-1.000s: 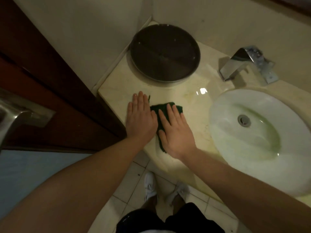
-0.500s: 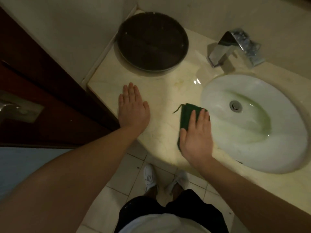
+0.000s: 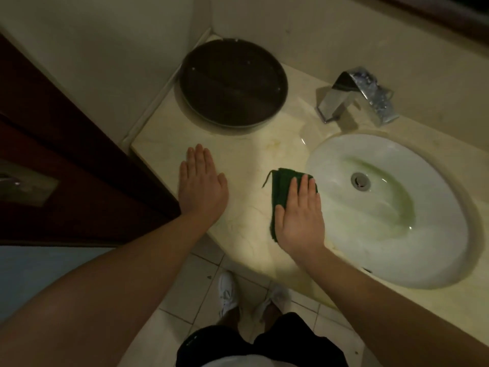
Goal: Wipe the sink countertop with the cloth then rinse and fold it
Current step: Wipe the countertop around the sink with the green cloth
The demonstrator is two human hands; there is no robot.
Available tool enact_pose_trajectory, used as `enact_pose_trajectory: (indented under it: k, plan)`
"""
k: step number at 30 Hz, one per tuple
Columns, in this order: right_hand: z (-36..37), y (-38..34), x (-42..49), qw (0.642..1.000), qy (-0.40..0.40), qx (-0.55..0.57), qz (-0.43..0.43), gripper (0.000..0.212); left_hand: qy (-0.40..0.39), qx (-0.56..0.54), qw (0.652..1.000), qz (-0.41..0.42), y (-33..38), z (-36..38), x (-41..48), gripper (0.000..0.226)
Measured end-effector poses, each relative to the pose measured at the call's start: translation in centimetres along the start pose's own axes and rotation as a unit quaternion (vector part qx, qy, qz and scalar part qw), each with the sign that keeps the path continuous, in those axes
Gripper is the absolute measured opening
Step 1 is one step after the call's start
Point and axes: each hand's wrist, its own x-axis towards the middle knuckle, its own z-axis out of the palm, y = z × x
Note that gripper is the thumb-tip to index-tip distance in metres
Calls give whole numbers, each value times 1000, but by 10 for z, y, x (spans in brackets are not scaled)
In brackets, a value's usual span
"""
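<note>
Right grip point(image 3: 300, 215) presses cloth point(image 3: 280, 186) flat (palm down).

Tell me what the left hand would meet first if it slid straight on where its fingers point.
Most likely the dark round tray. The left hand lies flat on the countertop, fingers pointing away from the person, with only bare stone before the tray's near rim. It might only graze the rim's left side.

Glossy marble-look countertop point(image 3: 246, 154), fuzzy green cloth point(image 3: 281, 186), polished chrome tap point(image 3: 354, 95), glazed white sink point(image 3: 344, 234), dark semi-matt tray point(image 3: 232, 83).
</note>
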Motion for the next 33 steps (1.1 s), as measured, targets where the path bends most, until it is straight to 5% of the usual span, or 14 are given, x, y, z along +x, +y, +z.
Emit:
enact_pose_trajectory:
  k: [12,16,20,23,27,33]
  plan:
    - [-5,-68,110,996,-1,14,-86,66,19,5,1000,6,-6,0,5,70]
    - [-23,-53,104,984,-26,122,-123,62,-1,-71,997,-23,3,-16,-3,70]
    - [-31,-23,116,988,11,148,-48,53,2,-126,986,108,63,-35,30,68]
    - [-28,-18,120,990,6,141,-27,57,-50,-70,988,127,90,-19,39,66]
    - [-29,-30,129,984,23,171,-50,61,-24,-31,992,123,80,-7,35,68]
    - [-8,-33,134,997,32,31,-70,60,-26,4,996,91,22,-7,29,67]
